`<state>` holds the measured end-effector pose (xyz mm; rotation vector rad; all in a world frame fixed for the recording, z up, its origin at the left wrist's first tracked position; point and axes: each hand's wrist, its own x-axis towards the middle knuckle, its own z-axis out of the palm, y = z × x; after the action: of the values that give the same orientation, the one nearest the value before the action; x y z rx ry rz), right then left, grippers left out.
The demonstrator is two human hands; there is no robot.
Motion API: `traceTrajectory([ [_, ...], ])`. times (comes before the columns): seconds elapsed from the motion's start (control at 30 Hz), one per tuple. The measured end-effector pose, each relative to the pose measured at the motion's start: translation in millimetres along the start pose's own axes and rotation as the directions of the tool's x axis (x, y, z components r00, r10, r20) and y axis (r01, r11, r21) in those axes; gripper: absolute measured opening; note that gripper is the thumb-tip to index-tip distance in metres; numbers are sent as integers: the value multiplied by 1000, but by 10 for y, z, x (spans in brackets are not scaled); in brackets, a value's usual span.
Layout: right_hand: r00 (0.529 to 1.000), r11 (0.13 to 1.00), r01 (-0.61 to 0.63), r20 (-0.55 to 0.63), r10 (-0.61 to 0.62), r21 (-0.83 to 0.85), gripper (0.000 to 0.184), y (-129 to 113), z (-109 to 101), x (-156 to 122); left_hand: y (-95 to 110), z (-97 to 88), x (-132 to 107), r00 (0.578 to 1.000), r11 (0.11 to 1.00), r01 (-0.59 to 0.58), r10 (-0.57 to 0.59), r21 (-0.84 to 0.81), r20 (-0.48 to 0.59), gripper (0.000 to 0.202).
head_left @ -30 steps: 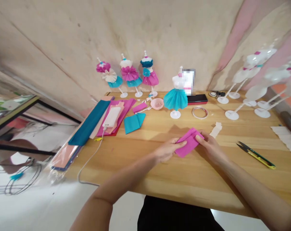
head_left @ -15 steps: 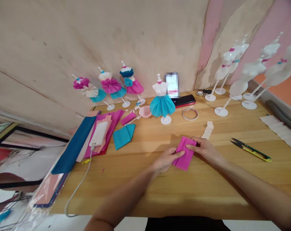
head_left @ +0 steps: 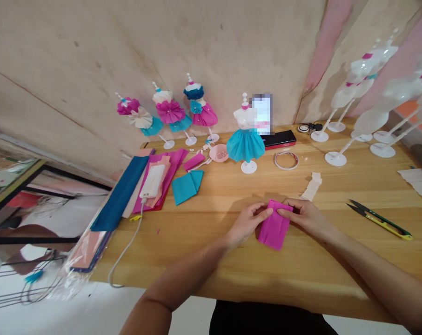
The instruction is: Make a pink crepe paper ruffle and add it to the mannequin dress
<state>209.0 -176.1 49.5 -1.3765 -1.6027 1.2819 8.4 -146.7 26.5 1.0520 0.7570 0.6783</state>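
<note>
1. My left hand (head_left: 247,223) has its grip closed, thumb and forefinger pinching the upper left corner of the folded magenta paper (head_left: 274,226).
2. My right hand (head_left: 306,217) has its grip closed as well, fingertips pinching the paper's upper right corner.
3. The magenta paper lies flat on the bench (head_left: 231,272), about midway along it and nearer the near edge than the far one, between my two hands.
4. A white pleated strip (head_left: 312,185) lies just beyond my right hand, toward the far edge.
5. The yellow-handled snips (head_left: 380,218) lie well apart to the right, toward the right edge.
6. A mannequin in a teal skirt (head_left: 246,139) stands near the far edge, with a tape ring (head_left: 286,159) just beside it.
7. Folded teal paper (head_left: 186,185) lies toward the left edge, near a white power bank (head_left: 152,181) that rests on stacked sheets.
</note>
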Motion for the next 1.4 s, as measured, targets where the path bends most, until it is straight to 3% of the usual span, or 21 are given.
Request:
traceTrajectory([
  [0.13, 997, 998, 47, 61, -44, -50, 33, 1, 48, 3, 15, -37, 2, 997, 994, -51, 57, 101, -59, 33],
  [0.3, 999, 991, 42, 32, -38, -125, 36, 15, 105, 11, 20, -69, -7, 981, 946, -100, 145, 308, -127, 34],
  [0.4, 1000, 987, 24, -4, -25, -158, 35, 3, 104, 0, 38, -69, -15, 973, 932, -116, 176, 345, -149, 34],
  [0.47, 1000, 986, 19, -16, -22, -166, 35, -7, 84, -8, 54, -73, -21, 979, 941, -102, 153, 323, -135, 34],
  [0.57, 1000, 990, -5, -25, 2, -143, 34, -25, 39, -13, 62, -83, -25, 1000, 974, -22, 24, 228, -6, 37],
  [0.63, 999, 997, -24, -41, 21, -76, 32, -34, 22, -9, 46, -81, -25, 995, 983, 51, -65, 177, 77, 39],
  [0.7, 996, 997, -42, -80, 48, 71, 31, -30, 35, -3, 15, -70, -19, 992, 987, 84, -95, 138, 78, 41],
  [0.8, 989, 942, -77, -94, 113, 325, 35, 4, 100, 11, -35, -46, -3, 998, 997, 52, -50, 58, -40, 44],
  [0.9, 994, 918, -99, -10, 111, 383, 40, 37, 158, 22, -57, -36, 10, 993, 998, 1, 6, 63, -118, 41],
  [1.1, 998, 950, -56, 5, 58, 308, 43, 46, 164, 29, 0, -49, -7, 998, 987, -48, 54, 155, -39, 39],
  [1.27, 992, 945, -35, -102, 72, 325, 41, 83, 162, 31, 18, -68, 0, 997, 994, -75, 73, 77, 28, 36],
  [1.4, 991, 937, -44, -103, 85, 345, 35, 88, 152, 28, -8, -80, 20, 998, 997, -69, 69, 24, 10, 32],
])
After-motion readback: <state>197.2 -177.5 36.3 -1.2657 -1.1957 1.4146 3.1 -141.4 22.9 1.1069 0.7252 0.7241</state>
